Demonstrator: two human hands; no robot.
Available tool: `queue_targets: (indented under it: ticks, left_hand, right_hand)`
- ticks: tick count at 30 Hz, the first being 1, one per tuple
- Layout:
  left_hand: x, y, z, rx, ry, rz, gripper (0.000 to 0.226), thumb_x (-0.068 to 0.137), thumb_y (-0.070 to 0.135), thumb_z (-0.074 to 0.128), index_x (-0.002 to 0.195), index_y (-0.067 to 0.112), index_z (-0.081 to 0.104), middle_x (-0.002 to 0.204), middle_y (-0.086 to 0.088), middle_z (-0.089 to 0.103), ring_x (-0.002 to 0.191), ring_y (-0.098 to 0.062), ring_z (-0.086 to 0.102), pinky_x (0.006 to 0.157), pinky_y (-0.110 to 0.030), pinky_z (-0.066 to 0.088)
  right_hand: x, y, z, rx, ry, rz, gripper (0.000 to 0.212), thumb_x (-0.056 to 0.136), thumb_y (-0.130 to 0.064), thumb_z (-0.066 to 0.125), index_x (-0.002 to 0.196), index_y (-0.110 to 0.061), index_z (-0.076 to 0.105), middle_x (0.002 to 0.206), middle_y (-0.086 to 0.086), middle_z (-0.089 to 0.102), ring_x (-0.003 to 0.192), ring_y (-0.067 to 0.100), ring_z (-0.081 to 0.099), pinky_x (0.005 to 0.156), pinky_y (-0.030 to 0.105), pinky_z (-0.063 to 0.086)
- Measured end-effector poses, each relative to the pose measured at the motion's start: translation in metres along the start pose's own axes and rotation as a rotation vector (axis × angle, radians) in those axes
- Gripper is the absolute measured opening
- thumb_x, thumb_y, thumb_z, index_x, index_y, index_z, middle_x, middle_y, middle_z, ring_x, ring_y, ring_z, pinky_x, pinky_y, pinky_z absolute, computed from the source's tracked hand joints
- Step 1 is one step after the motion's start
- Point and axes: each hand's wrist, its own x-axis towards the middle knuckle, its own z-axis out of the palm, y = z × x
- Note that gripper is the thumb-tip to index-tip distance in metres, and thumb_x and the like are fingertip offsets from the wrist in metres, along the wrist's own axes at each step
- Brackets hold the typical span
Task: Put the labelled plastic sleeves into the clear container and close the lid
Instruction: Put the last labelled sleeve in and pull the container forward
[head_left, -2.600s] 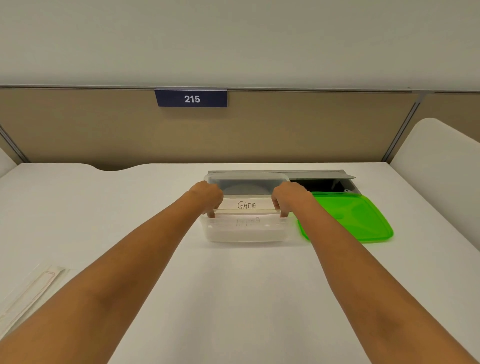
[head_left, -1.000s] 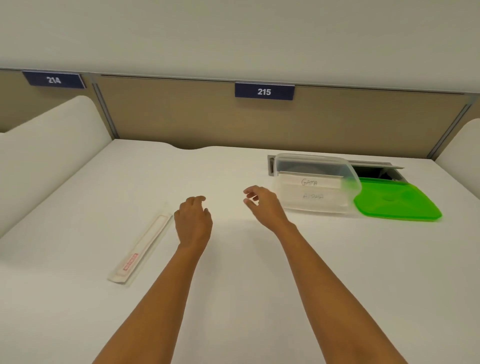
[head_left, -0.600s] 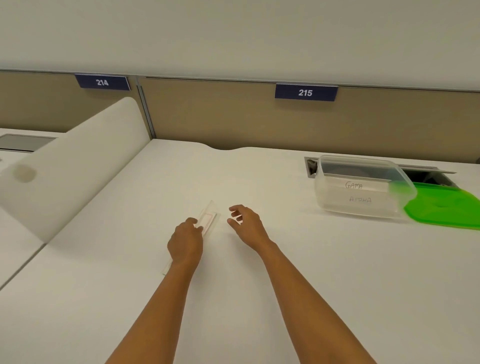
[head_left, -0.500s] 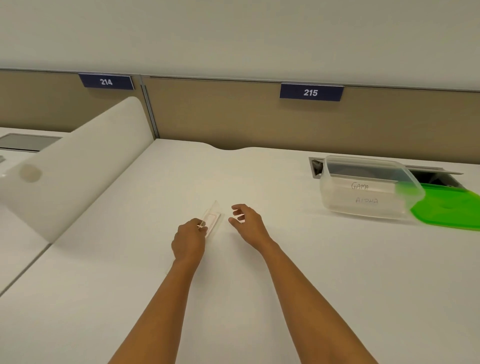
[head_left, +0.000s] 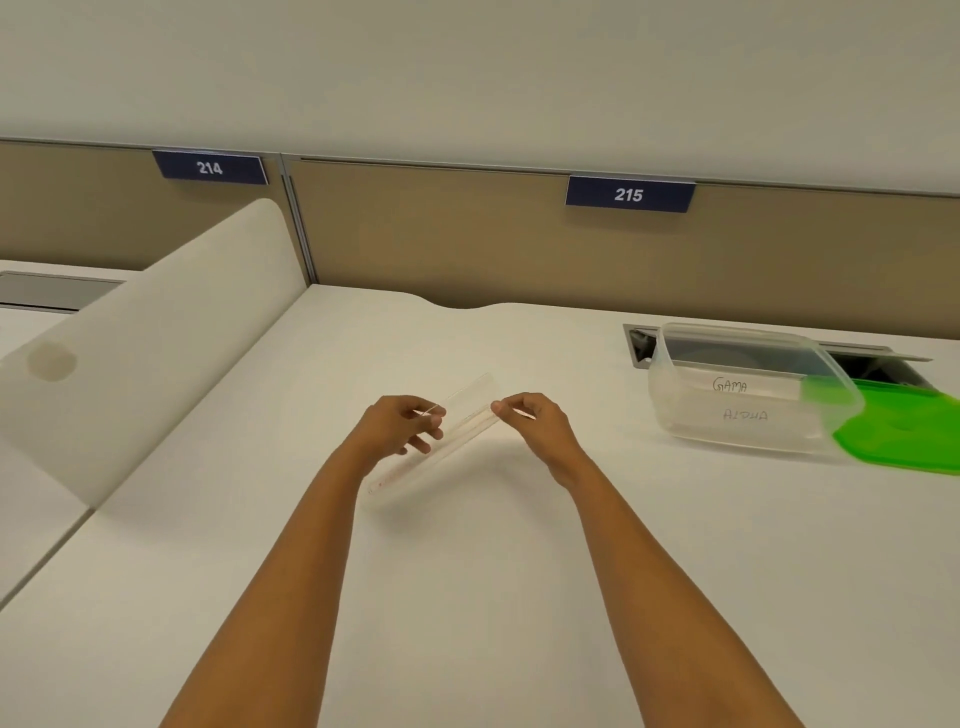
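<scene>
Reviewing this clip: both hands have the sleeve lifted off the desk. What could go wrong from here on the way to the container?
1. The plastic sleeve is pinched only at its edges by the left hand and right hand; thin and slick, it might slip or bend.
2. The clear container already holds sleeves marked GAMA and ALPHA, so this one could catch on them or the rim.
3. The green lid leans against the container and may shift.
</scene>
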Motion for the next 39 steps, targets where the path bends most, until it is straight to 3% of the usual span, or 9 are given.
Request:
queue_targets:
  ticks: [4,6,10,15,19,24,30,36,39]
  left_hand:
    - [0.009,0.011,0.006,0.078,0.151,0.097,0.026,0.091,0.024,0.06,0.114,0.015,0.067,0.105,-0.002,0.068,0.085,-0.015,0.061,0.066,-0.018,0.042]
    - [0.012,0.011,0.011,0.07,0.263,0.125,0.029,0.09,0.027,0.061,0.118,0.018,0.064,0.119,-0.002,0.064,0.102,-0.018,0.059,0.081,-0.023,0.044]
    - [0.014,0.011,0.026,-0.146,0.423,0.117,0.05,0.087,0.035,0.063,0.133,0.022,0.049,0.139,-0.005,0.048,0.125,-0.024,0.048,0.096,-0.031,0.04]
    - [0.015,0.027,0.051,-0.356,0.28,0.139,0.065,0.086,0.045,0.061,0.142,0.028,0.035,0.132,-0.006,0.055,0.118,-0.023,0.053,0.103,-0.039,0.044]
    - [0.015,0.049,0.071,-0.329,0.26,0.222,0.072,0.083,0.041,0.066,0.145,0.033,0.03,0.114,-0.001,0.061,0.108,-0.015,0.054,0.088,-0.025,0.038]
    - [0.016,0.078,0.097,-0.355,0.253,0.305,0.032,0.085,0.027,0.067,0.117,0.027,0.065,0.105,-0.005,0.066,0.094,-0.015,0.058,0.069,-0.015,0.043]
    - [0.017,0.112,0.132,-0.465,0.23,0.322,0.012,0.084,0.02,0.068,0.092,0.029,0.068,0.086,0.001,0.071,0.088,-0.014,0.059,0.075,-0.022,0.042]
    - [0.023,0.136,0.166,-0.524,0.209,0.298,0.019,0.087,0.019,0.065,0.106,0.022,0.063,0.098,-0.012,0.065,0.086,-0.016,0.055,0.067,-0.018,0.042]
    - [0.026,0.146,0.183,-0.542,0.228,0.264,0.027,0.087,0.02,0.065,0.114,0.019,0.06,0.101,-0.012,0.062,0.091,-0.019,0.054,0.069,-0.02,0.043]
  right_hand:
    - [0.006,-0.012,-0.022,0.093,0.07,0.018,0.018,0.088,-0.031,0.065,0.088,-0.013,0.062,0.094,0.005,0.069,0.081,0.014,0.068,0.089,0.028,0.054]
    - [0.009,-0.017,-0.036,0.154,0.108,0.051,0.018,0.089,-0.028,0.063,0.086,-0.011,0.061,0.082,0.006,0.072,0.076,0.014,0.071,0.093,0.029,0.054]
    - [0.009,-0.025,-0.07,0.293,0.149,0.114,0.018,0.089,-0.024,0.063,0.082,-0.007,0.062,0.077,0.006,0.071,0.073,0.012,0.071,0.087,0.024,0.055]
    - [0.003,-0.035,-0.104,0.405,0.251,0.229,0.016,0.086,-0.021,0.067,0.083,-0.005,0.063,0.071,0.006,0.071,0.065,0.012,0.069,0.078,0.017,0.056]
    - [-0.004,-0.033,-0.132,0.35,0.36,0.199,0.023,0.083,-0.026,0.072,0.075,-0.006,0.065,0.071,0.005,0.067,0.066,0.016,0.066,0.079,0.02,0.057]
    - [-0.015,-0.03,-0.171,-0.029,0.471,0.096,0.049,0.082,-0.048,0.066,0.079,0.0,0.069,0.07,0.003,0.063,0.07,0.016,0.058,0.081,0.033,0.053]
    - [-0.024,-0.03,-0.218,-0.269,0.514,0.086,0.044,0.08,-0.055,0.064,0.081,-0.012,0.062,0.084,0.002,0.063,0.084,0.02,0.058,0.081,0.036,0.05]
    - [-0.032,-0.025,-0.259,-0.186,0.496,-0.007,0.049,0.08,-0.045,0.069,0.116,-0.016,0.053,0.074,-0.005,0.056,0.077,0.015,0.056,0.059,0.02,0.044]
    - [-0.034,-0.019,-0.282,-0.032,0.352,-0.047,0.045,0.085,-0.03,0.069,0.125,-0.015,0.054,0.085,0.003,0.06,0.089,0.02,0.061,0.076,0.031,0.052]
